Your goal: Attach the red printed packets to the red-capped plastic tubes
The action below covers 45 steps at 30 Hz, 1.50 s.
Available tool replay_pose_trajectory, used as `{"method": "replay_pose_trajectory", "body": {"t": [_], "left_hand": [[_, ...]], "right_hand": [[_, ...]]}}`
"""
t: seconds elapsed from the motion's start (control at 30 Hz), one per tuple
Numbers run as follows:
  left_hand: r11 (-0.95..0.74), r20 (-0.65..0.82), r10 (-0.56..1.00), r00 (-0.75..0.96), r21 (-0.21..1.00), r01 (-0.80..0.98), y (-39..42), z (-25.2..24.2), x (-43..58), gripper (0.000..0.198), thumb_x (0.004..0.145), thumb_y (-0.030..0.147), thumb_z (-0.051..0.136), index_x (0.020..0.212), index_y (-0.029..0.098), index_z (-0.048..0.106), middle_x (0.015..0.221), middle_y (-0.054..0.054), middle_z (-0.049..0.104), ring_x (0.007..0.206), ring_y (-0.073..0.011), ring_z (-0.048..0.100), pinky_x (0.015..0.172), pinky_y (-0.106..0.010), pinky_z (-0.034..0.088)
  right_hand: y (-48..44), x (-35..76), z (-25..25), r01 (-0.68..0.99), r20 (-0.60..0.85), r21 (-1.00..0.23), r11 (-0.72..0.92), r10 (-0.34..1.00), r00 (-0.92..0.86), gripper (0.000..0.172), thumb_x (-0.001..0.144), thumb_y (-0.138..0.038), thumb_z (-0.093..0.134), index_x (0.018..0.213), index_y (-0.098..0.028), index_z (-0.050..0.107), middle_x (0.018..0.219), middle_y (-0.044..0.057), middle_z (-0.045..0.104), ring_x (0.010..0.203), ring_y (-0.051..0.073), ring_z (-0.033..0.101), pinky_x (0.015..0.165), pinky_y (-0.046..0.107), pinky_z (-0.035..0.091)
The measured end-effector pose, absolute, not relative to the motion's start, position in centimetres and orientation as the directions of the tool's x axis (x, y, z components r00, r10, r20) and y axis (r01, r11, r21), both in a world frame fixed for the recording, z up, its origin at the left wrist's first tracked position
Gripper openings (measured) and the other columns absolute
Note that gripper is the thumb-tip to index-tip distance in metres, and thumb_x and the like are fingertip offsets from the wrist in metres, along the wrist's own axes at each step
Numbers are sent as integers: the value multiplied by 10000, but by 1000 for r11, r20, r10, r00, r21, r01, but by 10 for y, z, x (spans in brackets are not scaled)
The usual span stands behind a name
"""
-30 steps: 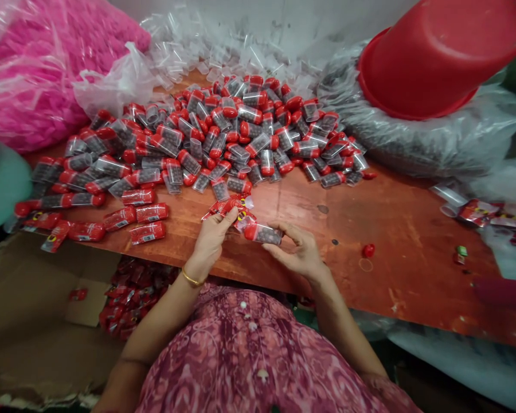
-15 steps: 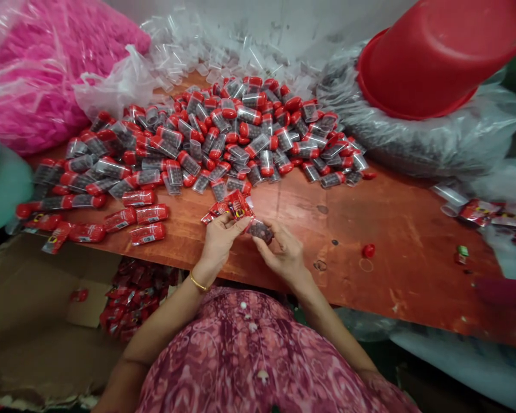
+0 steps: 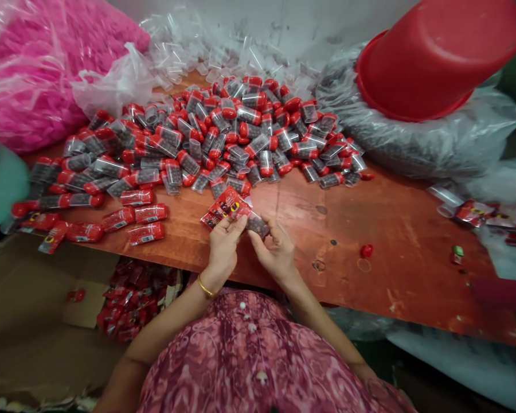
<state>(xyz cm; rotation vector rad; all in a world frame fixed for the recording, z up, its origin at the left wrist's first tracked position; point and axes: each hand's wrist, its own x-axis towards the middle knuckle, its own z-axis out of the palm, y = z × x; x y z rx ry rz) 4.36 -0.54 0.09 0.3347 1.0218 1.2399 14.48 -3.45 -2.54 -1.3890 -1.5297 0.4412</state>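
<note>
Near the table's front edge, my left hand [image 3: 224, 245] pinches red printed plastic sleeves [image 3: 222, 207], which fan out flat above its fingers. My right hand [image 3: 276, 251] grips a clear tube with dark contents [image 3: 258, 225] between thumb and fingers. The tube's left end meets the sleeve at my left fingertips; how far it is inside I cannot tell. Just beyond my hands lies a large heap of red-capped tubes [image 3: 238, 154]. To the left, several tubes in red sleeves [image 3: 147, 234] lie on the wooden table [image 3: 301, 212].
A cardboard box [image 3: 21, 321] at lower left contains red-sleeved packs [image 3: 126, 304]. Back left is a bag of pink pieces [image 3: 60, 69]; back right, a red bucket [image 3: 430, 63] rests on a plastic bag [image 3: 430, 143]. A small red piece [image 3: 367, 250] lies to the right.
The tube and the sleeve have come together, and the sleeves now lie flatter and more spread above my left fingers. My right hand has shifted slightly left.
</note>
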Motion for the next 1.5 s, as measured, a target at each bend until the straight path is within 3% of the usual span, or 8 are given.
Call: {"method": "replay_pose_trajectory", "body": {"t": [0.2,0.37,0.53,0.67,0.97,1.23,1.37,1.5], "left_hand": [[348,-428,904,-9,747,-566,1,3,33,414,477,442,816,691,146,622,614,7,664,611,-117,639,672,-248,495],[327,-361,932,27,809,-488,8,1,29,402,489,413,819,726,135,651,673,8,684,581,-79,606,623,-206,480],[406,-433,898,83,739,-537,7,3,36,455,401,406,847,715,136,659,679,-8,700,600,-119,634,647,-244,507],[375,-433,900,36,733,-568,4,3,40,434,449,447,821,708,139,656,676,-17,701,627,-138,646,666,-257,503],[320,-319,944,87,818,-478,4,1,43,272,515,328,802,685,145,695,682,-16,698,649,-135,623,704,-269,492],[271,-264,962,73,870,-413,7,4,40,217,587,308,757,715,147,688,708,-19,692,662,-132,605,675,-248,480],[228,-196,969,152,944,-239,-2,3,42,182,599,277,745,725,159,689,716,-16,687,681,-142,599,706,-262,479],[189,-155,972,177,961,-200,0,10,39,189,584,287,760,705,164,684,711,-12,679,677,-141,590,705,-256,469]], "right_hand": [[-33,140,-41,289,239,-946,146,917,319,356,799,-329,597,1124,-188,560,1007,67,660,893,176,641,826,312,529],[-36,142,-35,421,357,-875,240,906,227,287,801,-289,604,1076,-212,581,959,43,671,863,169,639,808,298,524],[-36,140,-27,576,450,-775,258,866,217,305,808,-279,591,1103,-215,553,969,67,671,862,189,645,788,313,532],[-35,136,-21,589,434,-765,261,885,170,296,814,-268,578,1104,-219,548,982,72,674,877,193,646,803,317,532],[-40,127,-34,280,220,-949,146,942,254,323,806,-315,583,1108,-202,567,969,41,668,861,168,640,825,298,521],[-36,134,-25,47,112,-993,105,974,196,332,746,-353,659,1046,-216,620,948,25,680,865,172,641,828,308,526],[-35,131,-22,-93,-7,-996,10,984,180,297,732,-462,658,877,-203,660,805,30,704,775,188,657,754,330,549],[-31,132,-17,-108,-7,-994,12,986,169,338,702,-528,664,803,-206,661,779,33,706,739,188,653,745,338,550]]}}
